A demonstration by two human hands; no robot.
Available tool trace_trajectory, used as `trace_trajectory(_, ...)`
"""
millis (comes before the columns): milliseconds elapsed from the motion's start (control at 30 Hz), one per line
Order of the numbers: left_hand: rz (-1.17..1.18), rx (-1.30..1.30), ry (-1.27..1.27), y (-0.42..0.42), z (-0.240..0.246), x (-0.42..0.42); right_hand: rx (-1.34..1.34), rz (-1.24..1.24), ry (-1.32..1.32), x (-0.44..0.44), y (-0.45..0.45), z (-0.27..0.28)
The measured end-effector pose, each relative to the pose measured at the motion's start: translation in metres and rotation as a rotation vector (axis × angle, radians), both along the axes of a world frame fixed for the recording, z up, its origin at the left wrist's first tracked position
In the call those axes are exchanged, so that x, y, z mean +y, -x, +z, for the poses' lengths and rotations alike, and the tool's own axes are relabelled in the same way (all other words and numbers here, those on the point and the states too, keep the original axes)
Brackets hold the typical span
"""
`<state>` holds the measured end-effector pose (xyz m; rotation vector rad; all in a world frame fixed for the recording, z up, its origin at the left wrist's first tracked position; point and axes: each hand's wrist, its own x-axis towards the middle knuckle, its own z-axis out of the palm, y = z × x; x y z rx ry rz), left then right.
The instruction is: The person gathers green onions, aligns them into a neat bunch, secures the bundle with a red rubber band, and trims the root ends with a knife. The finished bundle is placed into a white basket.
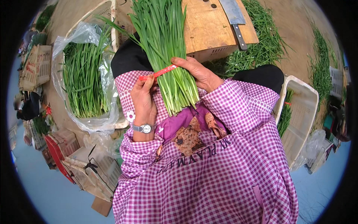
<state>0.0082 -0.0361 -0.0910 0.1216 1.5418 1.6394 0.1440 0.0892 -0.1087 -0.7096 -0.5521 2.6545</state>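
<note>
A thick bundle of green Chinese chives [165, 36] lies over my lap, its pale cut ends towards me. Around its lower part runs a red tape band [166, 71]. My left hand [144, 93], with a watch on the wrist, pinches the free end of the band between thumb and finger, at the bundle's left side. My right hand [197, 72] grips the bundle from the right, its thumb on the band. Any fingers behind the stems are hidden. Beyond the bundle, a cleaver [233, 19] rests on a wooden cutting board [208, 30], its black handle reaching past the edge.
To the left, a plastic-lined crate holds upright chives [84, 81]. A white crate [304, 109] at right contains a banded bunch [285, 112]. Loose chive leaves [257, 53] are heaped beside the board. More crates [92, 165] stand at lower left.
</note>
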Motion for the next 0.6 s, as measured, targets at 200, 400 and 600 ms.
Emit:
trace_trajectory(200, 0.040, -0.019, -0.133, 0.000, 0.003, 0.004, -0.060, -0.042, -0.181, 0.003, -0.001, 0.025)
trace_trajectory(400, -0.048, 0.027, -0.288, 0.000, 0.040, 0.052, -0.153, -0.287, -0.629, 0.031, -0.006, 0.065)
trace_trajectory(600, -0.151, -0.038, -0.530, 0.002, 0.066, 0.137, -0.429, -0.594, -1.163, 0.071, -0.013, 0.108)
